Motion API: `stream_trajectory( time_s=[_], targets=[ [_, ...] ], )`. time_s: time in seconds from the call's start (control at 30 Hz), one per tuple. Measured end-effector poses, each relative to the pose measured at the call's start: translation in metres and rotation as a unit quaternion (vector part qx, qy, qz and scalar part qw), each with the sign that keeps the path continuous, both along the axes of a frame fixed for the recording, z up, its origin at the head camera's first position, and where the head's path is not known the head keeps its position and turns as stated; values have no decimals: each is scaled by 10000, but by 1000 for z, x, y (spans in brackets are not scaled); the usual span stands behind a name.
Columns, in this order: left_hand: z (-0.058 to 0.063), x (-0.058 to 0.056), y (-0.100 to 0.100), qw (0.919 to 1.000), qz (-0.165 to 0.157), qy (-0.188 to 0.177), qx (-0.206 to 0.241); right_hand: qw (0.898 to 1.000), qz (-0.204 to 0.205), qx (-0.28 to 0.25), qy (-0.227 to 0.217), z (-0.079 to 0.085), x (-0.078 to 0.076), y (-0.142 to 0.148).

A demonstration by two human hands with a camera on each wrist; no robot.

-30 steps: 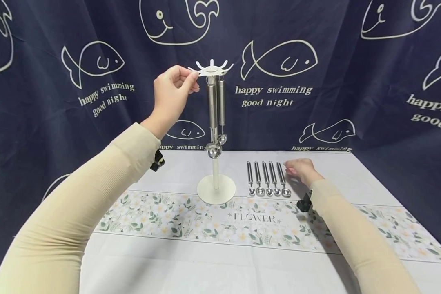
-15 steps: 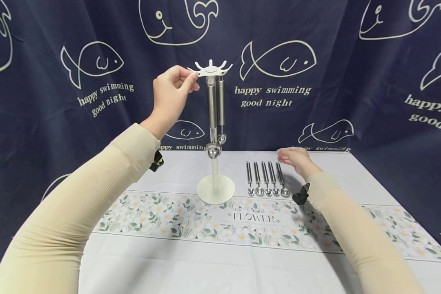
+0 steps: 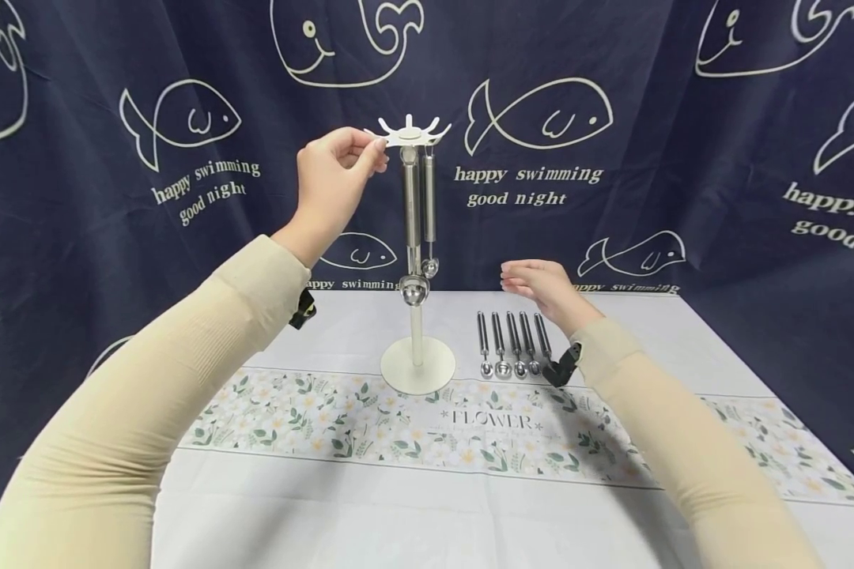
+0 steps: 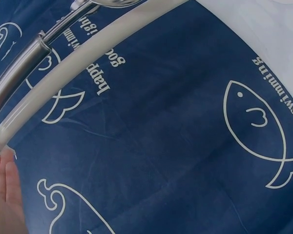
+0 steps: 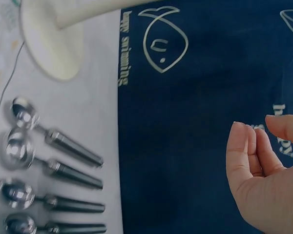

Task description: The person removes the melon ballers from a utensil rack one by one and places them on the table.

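Note:
A white utensil stand [image 3: 398, 371] with a round base, a thin post and a ring of hook arms stands upright in the middle. My left hand [image 3: 334, 174] pinches one of its top arms between thumb and fingers. Two steel scoops hang from the top: a larger one [image 3: 414, 291] in front and a smaller one [image 3: 430, 267] behind. My right hand [image 3: 541, 286] is raised behind the row of steel scoops [image 3: 514, 340], fingers loosely bent with nothing in them, as the right wrist view shows too. The rightmost scoop's bowl is hidden behind the right wrist camera.
The row lies side by side on the white table [image 3: 313, 506], right of the stand's base, handles pointing away. A floral printed band [image 3: 285, 419] crosses the cloth. Behind the table hangs a dark blue curtain [image 3: 427, 47] with white fish drawings.
My right hand has risen and moved left, from beside the rightmost scoop to above the handle ends of the row. The left hand stays at the top of the stand.

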State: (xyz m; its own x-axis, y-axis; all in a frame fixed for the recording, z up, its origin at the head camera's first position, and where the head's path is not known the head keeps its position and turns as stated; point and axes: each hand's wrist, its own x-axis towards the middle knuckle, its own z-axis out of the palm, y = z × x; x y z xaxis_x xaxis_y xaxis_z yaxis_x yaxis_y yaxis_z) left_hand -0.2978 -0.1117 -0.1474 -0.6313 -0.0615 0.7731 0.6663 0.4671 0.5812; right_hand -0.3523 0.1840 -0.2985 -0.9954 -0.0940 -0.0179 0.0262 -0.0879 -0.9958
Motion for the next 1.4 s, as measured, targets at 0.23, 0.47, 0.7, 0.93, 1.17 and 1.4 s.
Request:
stream_trajectory(
  time_s=[0.23,0.47,0.7,0.93,1.17,1.4],
  targets=[
    [4,4,1,9988,-233,-398,185,9998,159,-131,34,16,1,-20],
    [5,3,1,9971,-270,-677,230,9988,302,-347,150,32,8,-40],
    [7,2,1,9953,-463,-751,411,9933,789,-583,607,50,14,-56],
    [7,2,1,9940,-500,-842,490,9813,1432,-946,869,63,20,-72],
    [9,4,3,9945,-288,-924,413,9753,1668,-860,1166,69,24,-83],
    [12,6,4,9946,101,-1012,188,9739,1724,-748,1275,70,27,-90]
  ],
)
